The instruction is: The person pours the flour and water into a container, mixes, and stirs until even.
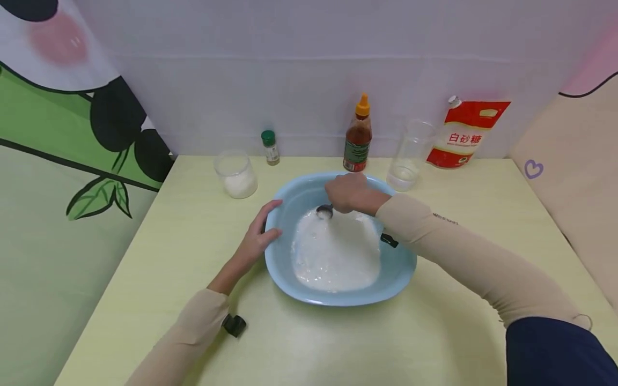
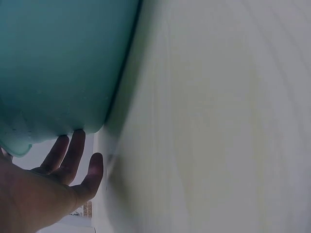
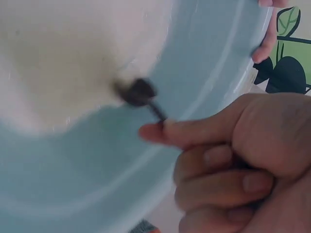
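Note:
A light blue basin [image 1: 338, 298] stands on the table, with white, milky liquid [image 1: 338, 257] inside it. My left hand [image 1: 254, 239] grips the basin's left rim, thumb and index finger over the edge. In the left wrist view the other fingers [image 2: 73, 154] touch the outer wall from below the rim. Over the basin's far side, my right hand [image 1: 348, 192] pinches a small dark metal spoon [image 3: 140, 92] by its handle. The spoon's bowl [image 1: 324, 212] is at the far left edge of the liquid; the right wrist view shows it blurred.
Behind the basin stand a glass of white granules [image 1: 240, 183], a green-capped small jar [image 1: 270, 149], a sauce bottle [image 1: 358, 140] with an orange nozzle, a tall clear glass [image 1: 407, 158] with clear contents low inside, and a red-and-white sugar pouch [image 1: 461, 135]. A fabric backdrop [image 1: 309, 80] rises behind.

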